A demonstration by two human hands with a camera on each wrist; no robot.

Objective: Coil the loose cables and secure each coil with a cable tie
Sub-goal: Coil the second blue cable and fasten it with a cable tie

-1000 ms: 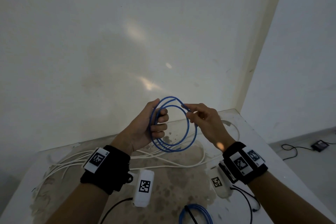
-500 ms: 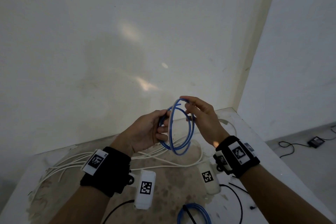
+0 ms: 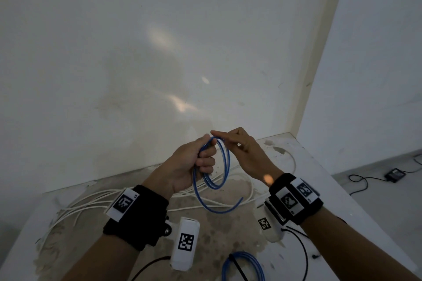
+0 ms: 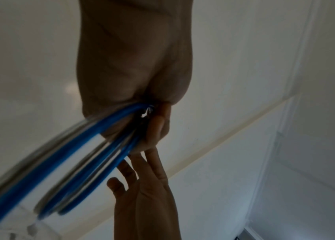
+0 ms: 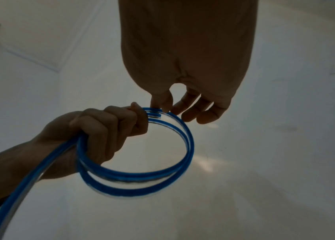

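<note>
My left hand grips a blue cable wound into a small coil of two or three loops, held up above the table. The coil stands nearly edge-on in the head view, and a loose tail curves down below it. My right hand is at the coil's top with its fingers mostly straight, the fingertips touching the cable. In the left wrist view the cable is blurred as it runs out of my left hand, with the right hand spread beyond it.
Several loose white cables lie tangled across the stained table's back and left. A second blue coil with a black tie lies at the near edge. A wall stands close behind. A black adapter lies on the floor, right.
The coil has turned from face-on to nearly edge-on, and a tail now hangs below it. My right hand went from pinching the coil's right side to touching its top with straight fingers.
</note>
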